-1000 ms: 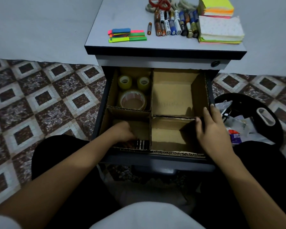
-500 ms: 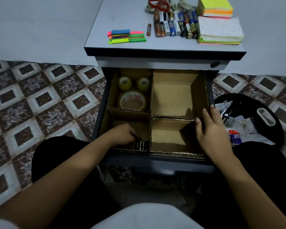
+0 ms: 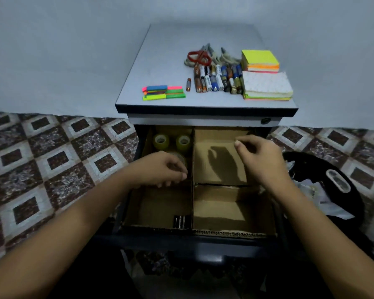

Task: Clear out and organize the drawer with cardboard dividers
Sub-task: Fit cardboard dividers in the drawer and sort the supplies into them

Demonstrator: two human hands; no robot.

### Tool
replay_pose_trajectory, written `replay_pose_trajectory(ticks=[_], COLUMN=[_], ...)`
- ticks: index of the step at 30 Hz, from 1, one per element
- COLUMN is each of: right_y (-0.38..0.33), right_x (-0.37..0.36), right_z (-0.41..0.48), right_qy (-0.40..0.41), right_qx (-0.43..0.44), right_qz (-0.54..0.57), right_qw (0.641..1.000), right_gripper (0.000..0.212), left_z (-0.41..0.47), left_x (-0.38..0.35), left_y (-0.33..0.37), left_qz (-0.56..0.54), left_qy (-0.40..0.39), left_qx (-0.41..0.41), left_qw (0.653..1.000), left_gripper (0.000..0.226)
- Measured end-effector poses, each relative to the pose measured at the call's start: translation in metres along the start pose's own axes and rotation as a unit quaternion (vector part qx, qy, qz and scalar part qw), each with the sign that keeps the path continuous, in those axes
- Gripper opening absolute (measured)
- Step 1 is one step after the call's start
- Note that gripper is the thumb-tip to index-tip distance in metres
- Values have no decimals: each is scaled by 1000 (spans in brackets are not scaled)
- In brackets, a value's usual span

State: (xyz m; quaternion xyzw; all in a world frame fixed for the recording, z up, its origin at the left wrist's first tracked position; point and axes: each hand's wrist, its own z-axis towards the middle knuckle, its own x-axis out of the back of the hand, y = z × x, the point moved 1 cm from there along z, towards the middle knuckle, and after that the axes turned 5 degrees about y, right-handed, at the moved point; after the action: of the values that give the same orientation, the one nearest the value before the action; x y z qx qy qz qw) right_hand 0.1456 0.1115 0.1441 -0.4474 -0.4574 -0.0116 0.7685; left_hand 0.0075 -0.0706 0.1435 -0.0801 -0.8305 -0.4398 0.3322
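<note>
The open drawer (image 3: 203, 247) holds brown cardboard dividers (image 3: 192, 165) that split it into several compartments. Two small yellow tape rolls (image 3: 161, 141) sit in the back left compartment, with a larger roll (image 3: 180, 156) partly hidden under my left hand (image 3: 162, 169). That hand hovers above the left cross divider, fingers loosely curled, holding nothing. My right hand (image 3: 261, 156) hangs over the bare back right compartment, fingers relaxed and empty. A small stack of dark clips (image 3: 181, 221) lies in the front left compartment's near right corner.
On the cabinet top (image 3: 160, 61) lie colored sticky flags (image 3: 163, 92), several batteries (image 3: 217, 79), red scissors (image 3: 199, 57) and sticky note pads (image 3: 266, 74). A black bag (image 3: 324, 190) with paper scraps sits on the patterned floor at the right.
Both hands lifted out of the front compartments and moved back over the drawer. The left hand left the dark clips lying in the front left compartment. The camera view tilted up.
</note>
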Motion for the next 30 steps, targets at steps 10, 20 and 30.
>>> replay_pose_trajectory(ticks=[10, 20, 30], right_y=[-68, -95, -101], right_x=[8, 4, -3], right_z=[93, 153, 172], right_qy=[-45, -66, -107], right_qx=[29, 18, 58], right_qz=[85, 19, -63], right_qw=[995, 997, 991], right_gripper=[18, 21, 21], left_z=[46, 132, 140], left_x=[106, 118, 116], left_y=[73, 80, 85], left_qz=[-47, 167, 150], left_qy=[253, 298, 296], left_qx=[-70, 43, 77], left_qw=[964, 939, 940], left_gripper=[8, 23, 24])
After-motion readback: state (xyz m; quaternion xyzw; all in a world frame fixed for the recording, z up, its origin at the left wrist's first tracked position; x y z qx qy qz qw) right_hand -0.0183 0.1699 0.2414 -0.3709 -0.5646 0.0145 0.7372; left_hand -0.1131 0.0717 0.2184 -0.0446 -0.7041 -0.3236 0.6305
